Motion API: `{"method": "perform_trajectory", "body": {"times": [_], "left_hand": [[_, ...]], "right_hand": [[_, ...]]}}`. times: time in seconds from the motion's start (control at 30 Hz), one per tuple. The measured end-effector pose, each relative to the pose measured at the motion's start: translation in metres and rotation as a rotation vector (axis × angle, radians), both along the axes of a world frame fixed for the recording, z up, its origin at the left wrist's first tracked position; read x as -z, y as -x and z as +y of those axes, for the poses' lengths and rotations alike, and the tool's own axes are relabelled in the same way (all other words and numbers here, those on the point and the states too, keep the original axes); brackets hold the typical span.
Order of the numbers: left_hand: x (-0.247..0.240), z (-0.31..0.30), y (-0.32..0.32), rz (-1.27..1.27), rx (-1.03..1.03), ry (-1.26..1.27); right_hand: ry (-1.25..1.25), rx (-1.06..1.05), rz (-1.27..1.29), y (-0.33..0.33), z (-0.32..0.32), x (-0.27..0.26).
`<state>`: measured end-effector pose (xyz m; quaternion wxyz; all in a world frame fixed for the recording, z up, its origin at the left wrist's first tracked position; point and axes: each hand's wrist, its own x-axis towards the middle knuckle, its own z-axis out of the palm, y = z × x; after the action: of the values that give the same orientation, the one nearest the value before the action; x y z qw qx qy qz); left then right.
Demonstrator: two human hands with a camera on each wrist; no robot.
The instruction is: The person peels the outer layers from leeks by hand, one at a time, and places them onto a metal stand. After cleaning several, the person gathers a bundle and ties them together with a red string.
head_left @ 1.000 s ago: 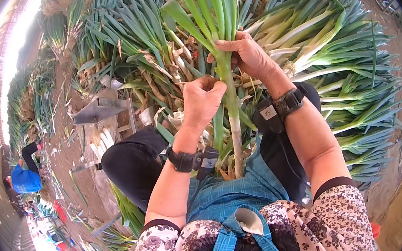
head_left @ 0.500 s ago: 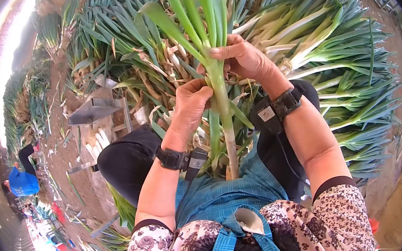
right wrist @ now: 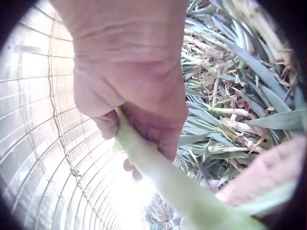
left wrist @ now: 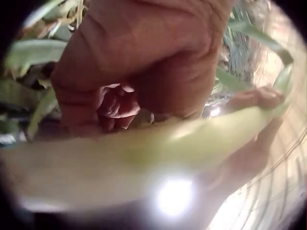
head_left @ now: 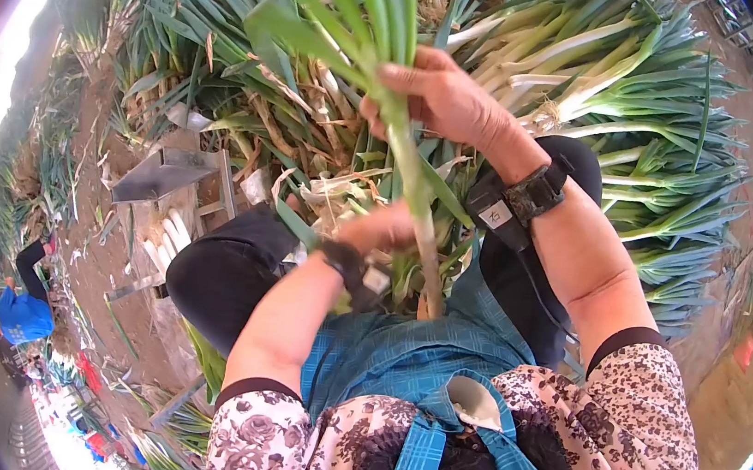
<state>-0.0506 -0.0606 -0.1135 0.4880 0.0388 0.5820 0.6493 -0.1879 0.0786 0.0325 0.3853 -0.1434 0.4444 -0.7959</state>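
A long green onion (head_left: 411,160) stands tilted in front of the lap, its green leaves fanning upward and its pale root end low near the apron. My right hand (head_left: 448,99) grips it just under the leaves, thumb across the front. Lower on the stalk, my left hand (head_left: 382,226) is blurred by motion. In the left wrist view, the left hand's curled fingers (left wrist: 79,112) meet the pale stalk (left wrist: 144,155), their tips partly hidden behind it. A loose green leaf (head_left: 444,194) hangs off the right side of the stalk.
Heaped green onions (head_left: 664,156) lie to the right, with untrimmed ones (head_left: 222,41) at the back left. A metal trough (head_left: 160,175) and some white stalks (head_left: 174,232) are left of the knee (head_left: 223,278). Another person in blue (head_left: 25,316) is far left.
My left hand has moved down along the stalk from just below the right hand. The right hand and the green onion's top have shifted a little left, still gripped.
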Motion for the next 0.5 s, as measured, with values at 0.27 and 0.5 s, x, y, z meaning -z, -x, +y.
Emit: {"method": "perform_trajectory", "body": {"times": [0.27,0.5], "left_hand": [[-0.044,-0.013,-0.006,0.857,-0.549,0.694],[-0.113,0.028,0.013,1.135,-0.786,0.653]], "right_hand": [[-0.184,0.237,0.137,0.014,0.011,-0.006],[-0.219,0.368,0.240,0.004,0.011,0.009]]}}
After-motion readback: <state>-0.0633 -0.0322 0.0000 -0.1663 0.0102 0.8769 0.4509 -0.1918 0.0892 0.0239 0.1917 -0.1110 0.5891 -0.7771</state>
